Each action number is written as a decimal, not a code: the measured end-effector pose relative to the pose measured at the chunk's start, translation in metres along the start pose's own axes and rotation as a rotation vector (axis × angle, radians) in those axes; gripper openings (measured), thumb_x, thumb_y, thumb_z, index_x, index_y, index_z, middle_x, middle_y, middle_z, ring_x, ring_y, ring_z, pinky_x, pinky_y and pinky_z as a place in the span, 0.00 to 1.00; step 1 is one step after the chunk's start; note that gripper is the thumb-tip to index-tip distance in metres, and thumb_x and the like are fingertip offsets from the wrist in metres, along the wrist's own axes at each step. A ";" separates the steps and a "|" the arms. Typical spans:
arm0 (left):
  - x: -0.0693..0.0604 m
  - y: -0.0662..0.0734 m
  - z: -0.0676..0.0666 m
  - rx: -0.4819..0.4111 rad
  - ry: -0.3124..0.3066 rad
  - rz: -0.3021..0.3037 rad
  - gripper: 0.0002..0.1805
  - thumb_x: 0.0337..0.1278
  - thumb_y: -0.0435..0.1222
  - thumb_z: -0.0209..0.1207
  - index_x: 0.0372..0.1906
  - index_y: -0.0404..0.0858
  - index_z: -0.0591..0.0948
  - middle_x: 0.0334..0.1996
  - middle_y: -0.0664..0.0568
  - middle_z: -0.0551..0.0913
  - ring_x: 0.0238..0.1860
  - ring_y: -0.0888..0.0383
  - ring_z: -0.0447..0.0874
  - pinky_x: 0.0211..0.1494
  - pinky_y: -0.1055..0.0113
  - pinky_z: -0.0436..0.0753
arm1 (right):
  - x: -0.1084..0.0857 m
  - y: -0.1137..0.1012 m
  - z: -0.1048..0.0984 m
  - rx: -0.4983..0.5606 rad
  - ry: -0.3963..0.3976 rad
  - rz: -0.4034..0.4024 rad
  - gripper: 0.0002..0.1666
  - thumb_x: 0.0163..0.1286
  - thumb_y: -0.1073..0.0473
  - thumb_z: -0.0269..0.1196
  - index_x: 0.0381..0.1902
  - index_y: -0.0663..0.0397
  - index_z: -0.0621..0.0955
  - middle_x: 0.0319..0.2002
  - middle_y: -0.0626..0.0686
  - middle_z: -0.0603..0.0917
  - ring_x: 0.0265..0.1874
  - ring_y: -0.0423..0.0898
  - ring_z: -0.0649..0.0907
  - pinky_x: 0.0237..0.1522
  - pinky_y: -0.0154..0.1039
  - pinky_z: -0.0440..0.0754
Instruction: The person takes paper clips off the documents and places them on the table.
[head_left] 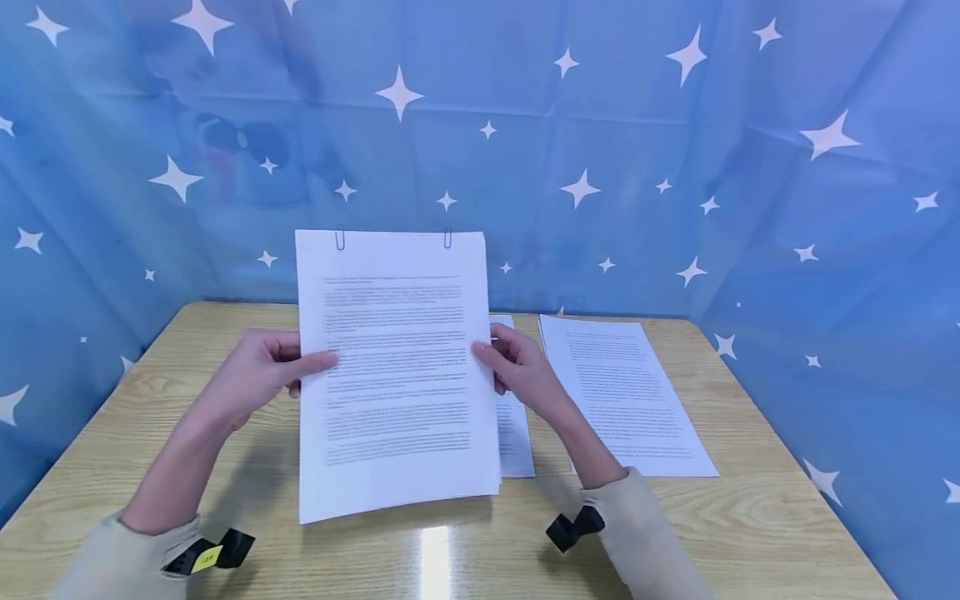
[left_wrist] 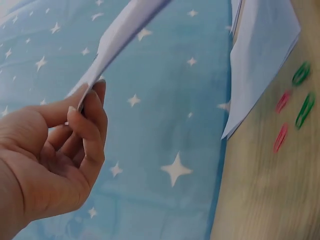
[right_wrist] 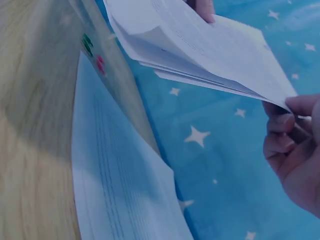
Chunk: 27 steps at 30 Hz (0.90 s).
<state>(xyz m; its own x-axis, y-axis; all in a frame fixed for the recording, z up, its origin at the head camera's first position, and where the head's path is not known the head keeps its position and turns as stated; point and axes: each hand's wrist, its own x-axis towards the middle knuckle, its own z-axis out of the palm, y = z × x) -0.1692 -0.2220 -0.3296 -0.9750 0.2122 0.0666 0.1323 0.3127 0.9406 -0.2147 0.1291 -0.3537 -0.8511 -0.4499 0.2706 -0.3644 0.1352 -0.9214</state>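
Observation:
A sheaf of printed sheets is held up over the table, with two paper clips on its top edge. The left hand pinches its left edge, thumb on the front and fingers behind. On the right edge the right hand pinches it the same way. In the right wrist view the stacked sheets fan apart at one side, and the right hand grips their edge. The left wrist view shows the left hand gripping the sheaf edge-on.
Printed pages lie on the table at the right, and others lie partly behind the sheaf. Green clips and pink clips are on the wood. A blue star-patterned curtain stands behind and at the sides.

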 end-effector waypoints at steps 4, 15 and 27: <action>0.006 0.001 0.015 -0.029 0.004 -0.014 0.18 0.65 0.39 0.66 0.51 0.28 0.85 0.38 0.45 0.89 0.26 0.55 0.83 0.25 0.67 0.76 | -0.006 0.002 -0.014 -0.028 0.037 -0.002 0.15 0.78 0.56 0.59 0.57 0.56 0.80 0.33 0.56 0.86 0.14 0.49 0.71 0.17 0.36 0.69; 0.021 0.006 0.049 -0.060 -0.041 -0.042 0.16 0.63 0.38 0.68 0.48 0.29 0.86 0.35 0.44 0.89 0.25 0.55 0.81 0.25 0.68 0.74 | -0.020 0.004 -0.053 -0.034 0.060 -0.002 0.14 0.78 0.58 0.59 0.56 0.58 0.79 0.32 0.56 0.87 0.12 0.46 0.68 0.16 0.37 0.66; 0.035 0.010 0.071 -0.085 -0.107 -0.005 0.13 0.63 0.35 0.67 0.46 0.29 0.87 0.35 0.44 0.89 0.25 0.56 0.82 0.26 0.68 0.75 | -0.032 0.002 -0.082 -0.118 0.007 0.059 0.19 0.77 0.58 0.60 0.62 0.57 0.78 0.25 0.56 0.81 0.12 0.48 0.68 0.16 0.38 0.66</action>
<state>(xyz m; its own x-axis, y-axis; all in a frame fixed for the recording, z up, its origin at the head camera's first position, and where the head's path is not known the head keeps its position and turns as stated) -0.1887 -0.1455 -0.3414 -0.9505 0.3094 0.0300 0.1072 0.2355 0.9659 -0.2199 0.2163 -0.3414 -0.8748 -0.4320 0.2193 -0.3552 0.2641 -0.8967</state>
